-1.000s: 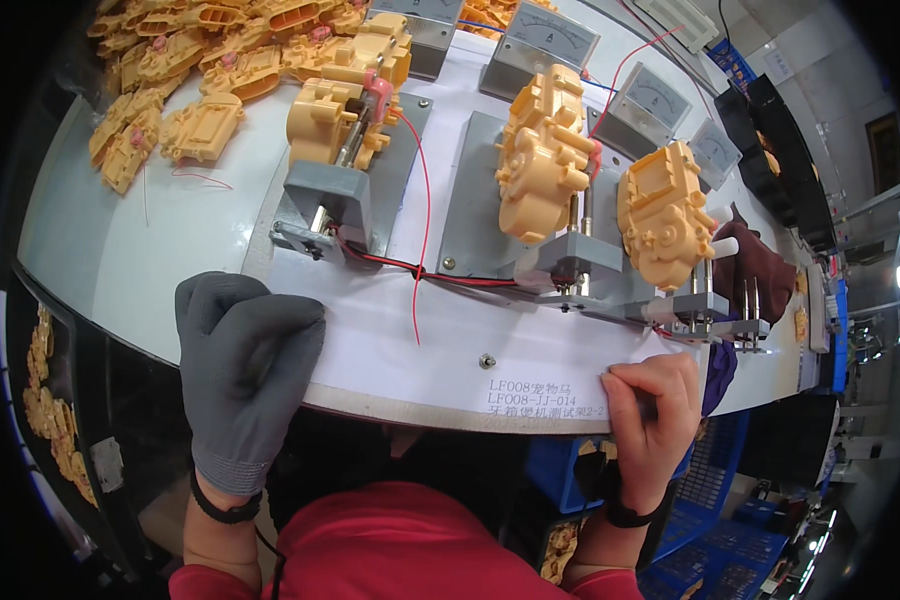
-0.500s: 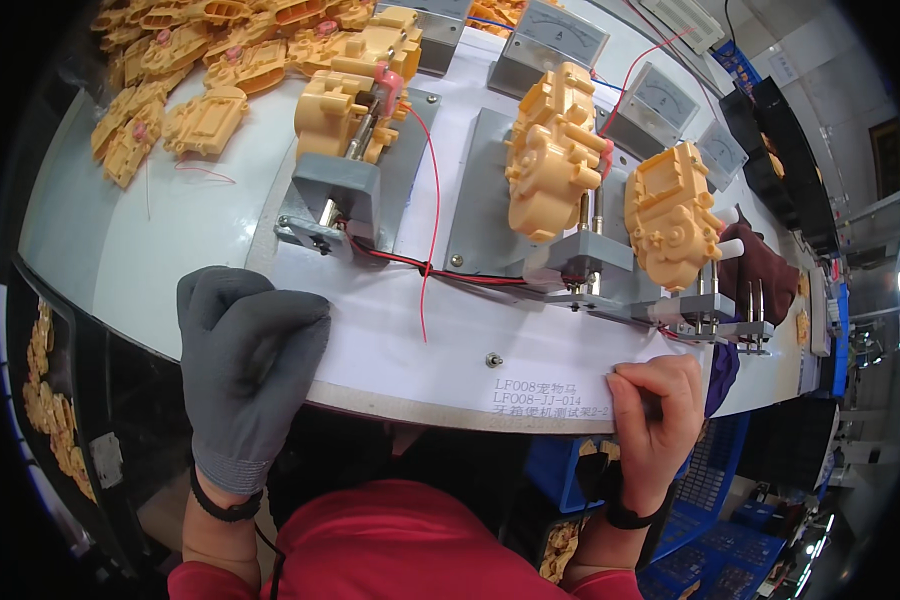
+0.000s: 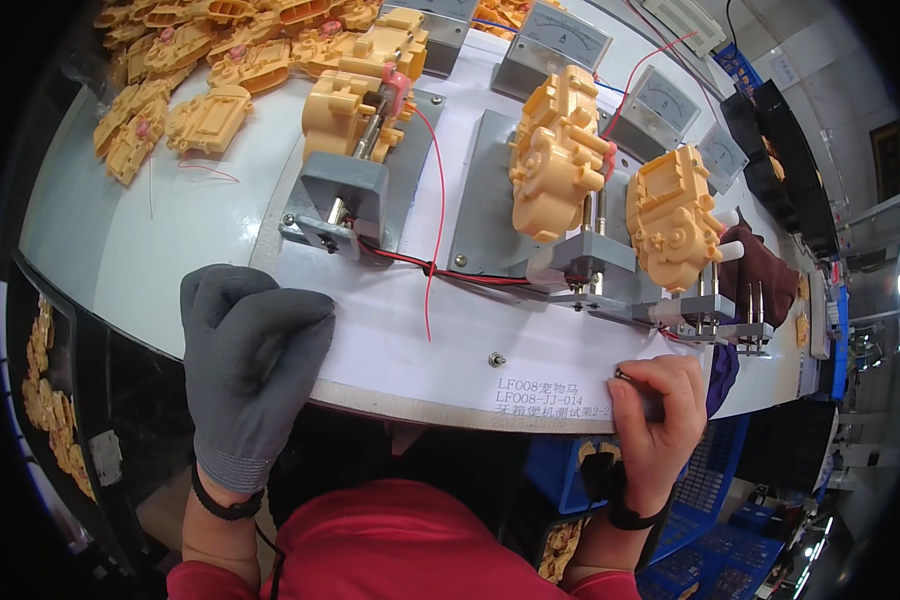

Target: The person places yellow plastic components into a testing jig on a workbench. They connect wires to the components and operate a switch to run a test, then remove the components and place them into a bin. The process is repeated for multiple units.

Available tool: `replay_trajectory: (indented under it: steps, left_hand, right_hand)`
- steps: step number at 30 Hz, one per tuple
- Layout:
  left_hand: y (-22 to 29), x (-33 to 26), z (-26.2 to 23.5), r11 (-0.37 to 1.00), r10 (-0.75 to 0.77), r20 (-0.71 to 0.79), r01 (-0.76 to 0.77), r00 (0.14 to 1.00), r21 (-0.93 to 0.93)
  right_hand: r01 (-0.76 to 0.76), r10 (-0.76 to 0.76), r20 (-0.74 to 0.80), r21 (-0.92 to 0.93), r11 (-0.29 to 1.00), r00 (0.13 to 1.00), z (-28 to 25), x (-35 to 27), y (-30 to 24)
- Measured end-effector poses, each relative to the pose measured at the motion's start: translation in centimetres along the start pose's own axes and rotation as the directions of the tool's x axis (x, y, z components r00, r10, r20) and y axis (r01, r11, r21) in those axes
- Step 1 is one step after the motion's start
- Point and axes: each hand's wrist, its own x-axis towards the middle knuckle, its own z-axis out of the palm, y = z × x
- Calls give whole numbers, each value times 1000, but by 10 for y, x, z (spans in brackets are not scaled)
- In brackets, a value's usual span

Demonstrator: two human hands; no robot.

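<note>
Looking down from my head view, I see three yellow plastic housings mounted on grey stands in a row across the bench (image 3: 200, 215): the left housing (image 3: 330, 122), the middle housing (image 3: 552, 185) and the right housing (image 3: 673, 222). That much of the setting-up I judge done. At the far right end, a pair of metal pins (image 3: 754, 305) stands bare, with no housing on it. A thin red wire (image 3: 437, 200) hangs from the left housing across the dark cable, its lower end lying loose over the white sheet (image 3: 400, 350). Analog meters (image 3: 556, 38) stand behind the stands, but their needles are too small for me to read, so I cannot tell whether any housing has been checked.

My left hand (image 3: 250, 350), in a grey glove, is curled into a loose fist at the bench's front edge, with nothing visible in it. My right hand (image 3: 662, 410), bare and well apart from the left, has thumb and index fingertip drawn close around a small metal knob (image 3: 623, 374); whether they pinch it I cannot tell. A similar small switch (image 3: 497, 359) stands untouched between my hands. The heap of housings (image 3: 245, 55) at the upper left, off the stands, suggests that plenty remains.
</note>
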Motion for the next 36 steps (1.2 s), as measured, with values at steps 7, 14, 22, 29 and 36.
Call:
replay_trajectory:
  steps: [7, 14, 22, 29, 36]
  left_hand:
    - [1, 0, 0, 1000, -14, 4, 14, 1000, 3]
    - [1, 0, 0, 1000, -13, 13, 13, 1000, 12]
    - [1, -1, 0, 999, -41, 16, 41, 999, -4]
    - [2, -1, 0, 999, -44, 10, 44, 999, -6]
    - [1, -1, 0, 999, -34, 6, 34, 999, -3]
  right_hand:
    - [-21, 20, 14, 20, 1000, 1000, -3, 1, -1]
    - [-14, 14, 17, 14, 1000, 1000, -3, 1, -1]
    - [-34, 34, 3, -15, 999, 999, 1, 2, -4]
    - [-45, 45, 11, -18, 999, 999, 1, 4, -6]
    - [-50, 50, 0, -15, 999, 999, 1, 2, -6]
